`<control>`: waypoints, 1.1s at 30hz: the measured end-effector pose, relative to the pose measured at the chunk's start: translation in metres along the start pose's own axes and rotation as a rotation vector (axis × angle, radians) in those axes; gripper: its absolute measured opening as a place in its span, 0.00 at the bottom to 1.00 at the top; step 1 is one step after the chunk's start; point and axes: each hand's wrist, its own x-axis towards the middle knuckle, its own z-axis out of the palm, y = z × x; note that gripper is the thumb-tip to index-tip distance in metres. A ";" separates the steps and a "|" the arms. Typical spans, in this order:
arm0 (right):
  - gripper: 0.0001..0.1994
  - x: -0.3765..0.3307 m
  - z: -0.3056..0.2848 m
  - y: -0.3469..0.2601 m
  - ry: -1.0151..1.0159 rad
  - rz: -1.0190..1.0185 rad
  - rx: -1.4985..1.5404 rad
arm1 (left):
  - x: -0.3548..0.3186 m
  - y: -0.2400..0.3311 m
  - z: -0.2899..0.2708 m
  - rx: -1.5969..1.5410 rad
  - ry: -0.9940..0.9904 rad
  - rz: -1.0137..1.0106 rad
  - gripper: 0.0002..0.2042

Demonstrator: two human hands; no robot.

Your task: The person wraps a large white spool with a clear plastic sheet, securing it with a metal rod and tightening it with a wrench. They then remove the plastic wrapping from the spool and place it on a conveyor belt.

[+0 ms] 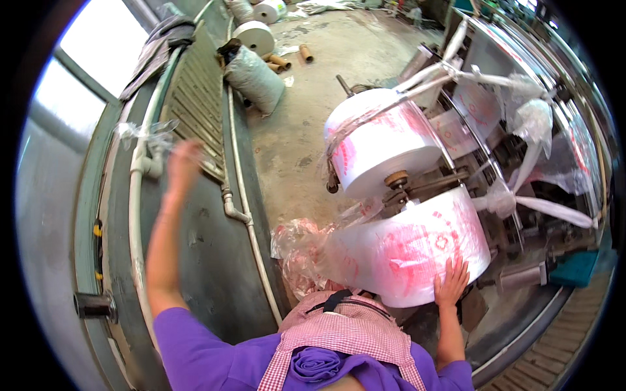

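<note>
My right hand [451, 284] lies flat with spread fingers on the near roll of white plastic film [417, 241], which has red print on it. Loose film trails from the roll's left side into a crumpled heap of clear film [297, 251]. A second, similar film roll [385, 146] is mounted just beyond it on the machine. Out to the left, my left hand [186, 159] is raised in front of the radiator [195, 98], smeared by motion, so its fingers cannot be made out. Close by it, wisps of clear film [147, 133] hang at the pipe.
White pipes [137, 189] run along the left wall below the window. A full sack [255, 81], cardboard tubes [305, 53] and a white roll [254, 38] are on the floor farther off. At the right stands the machine frame [515, 215], with knotted film strips tied across it.
</note>
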 end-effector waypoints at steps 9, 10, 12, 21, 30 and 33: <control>0.30 0.036 -0.003 0.043 -0.142 0.122 0.191 | -0.209 0.228 0.279 -0.697 -0.834 -0.058 0.35; 0.31 0.037 -0.007 0.042 -0.174 0.184 0.230 | -0.219 0.238 0.294 -0.751 -0.822 -0.124 0.37; 0.32 0.025 -0.003 0.024 -0.156 0.243 0.276 | -0.223 0.249 0.307 -0.891 -1.035 -0.360 0.38; 0.31 0.004 0.000 -0.001 0.005 0.148 0.209 | -0.214 0.265 0.339 -0.716 -0.759 -0.208 0.40; 0.30 -0.010 -0.001 0.034 -0.071 0.088 0.257 | -0.190 0.299 0.343 -0.738 -0.680 -0.162 0.46; 0.30 -0.017 -0.004 0.041 -0.064 0.106 0.265 | -0.169 0.310 0.338 -0.817 -0.797 -0.257 0.47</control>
